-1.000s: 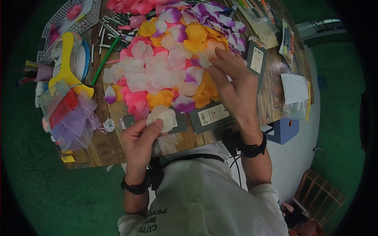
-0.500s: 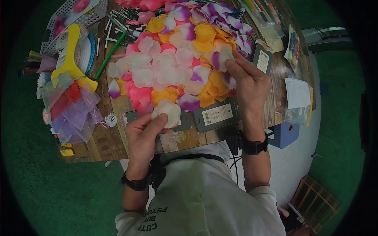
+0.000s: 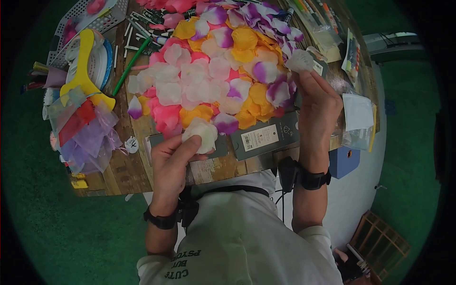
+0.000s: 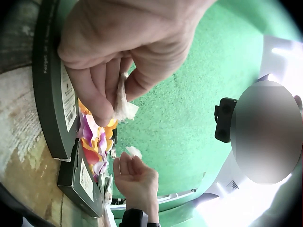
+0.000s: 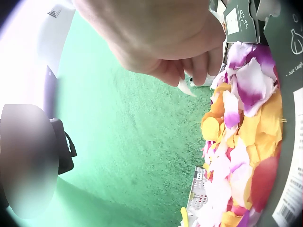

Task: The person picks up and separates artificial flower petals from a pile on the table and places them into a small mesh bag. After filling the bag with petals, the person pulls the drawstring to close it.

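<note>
My left hand [image 3: 171, 161] pinches a small stack of white fabric petals [image 3: 205, 136] between thumb and fingers at the near edge of the petal pile. Edge-on in the left wrist view, the petals [image 4: 124, 106] look thin and crumpled. The fingertips of my right hand [image 3: 319, 102] hold a white petal [image 3: 300, 61], raised at the right side of the pile. In the right wrist view, only a pale tip of that petal [image 5: 185, 88] shows below the curled fingers. Between the hands spreads a pile of pink, white, orange and purple-white petals [image 3: 194, 90].
Dark boxes with white labels [image 3: 280, 137] lie along the table's near edge. On the left are a yellow handle-like piece [image 3: 83, 66], organza bags [image 3: 90, 147], a green pen [image 3: 130, 68] and a perforated basket [image 3: 109, 21]. Plastic packets [image 3: 357, 114] lie at the right edge.
My right hand has moved from over the orange petals to the pile's right side, with a white petal in its fingertips. The left hand keeps its stack and has barely moved.
</note>
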A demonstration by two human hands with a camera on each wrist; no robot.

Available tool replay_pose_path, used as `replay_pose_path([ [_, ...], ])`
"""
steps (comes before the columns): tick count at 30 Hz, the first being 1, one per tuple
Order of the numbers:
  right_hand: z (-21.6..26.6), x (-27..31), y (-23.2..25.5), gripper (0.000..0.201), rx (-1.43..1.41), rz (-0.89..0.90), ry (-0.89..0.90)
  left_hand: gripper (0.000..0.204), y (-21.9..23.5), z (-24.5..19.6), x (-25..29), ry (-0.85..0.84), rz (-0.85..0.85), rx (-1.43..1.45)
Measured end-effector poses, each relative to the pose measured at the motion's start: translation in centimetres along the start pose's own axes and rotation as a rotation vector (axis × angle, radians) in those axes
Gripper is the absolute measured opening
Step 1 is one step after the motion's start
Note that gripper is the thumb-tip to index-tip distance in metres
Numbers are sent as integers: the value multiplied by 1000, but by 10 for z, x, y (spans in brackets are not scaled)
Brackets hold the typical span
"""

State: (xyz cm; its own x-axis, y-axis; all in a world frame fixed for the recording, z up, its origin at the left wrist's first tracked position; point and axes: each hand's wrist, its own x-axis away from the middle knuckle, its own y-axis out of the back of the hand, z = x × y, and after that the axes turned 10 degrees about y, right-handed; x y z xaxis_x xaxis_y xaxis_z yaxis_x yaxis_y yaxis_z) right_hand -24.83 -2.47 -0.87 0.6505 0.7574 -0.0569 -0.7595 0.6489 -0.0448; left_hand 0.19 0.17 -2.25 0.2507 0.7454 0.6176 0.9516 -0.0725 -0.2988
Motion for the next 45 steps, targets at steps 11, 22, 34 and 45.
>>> replay_pose_path([
  [11,18,49,-27,19,310,680,872,25,-8,-4,-4,85,158,94],
  [22,12,64,-22,27,281,707,597,26,-3,0,-5,61,213,216],
  [34,7,83,-34,24,159,599,178,21,-16,6,0,-175,-16,19],
  [45,14,93,-33,15,-10,479,170,19,-25,7,1,-250,-29,53],
])
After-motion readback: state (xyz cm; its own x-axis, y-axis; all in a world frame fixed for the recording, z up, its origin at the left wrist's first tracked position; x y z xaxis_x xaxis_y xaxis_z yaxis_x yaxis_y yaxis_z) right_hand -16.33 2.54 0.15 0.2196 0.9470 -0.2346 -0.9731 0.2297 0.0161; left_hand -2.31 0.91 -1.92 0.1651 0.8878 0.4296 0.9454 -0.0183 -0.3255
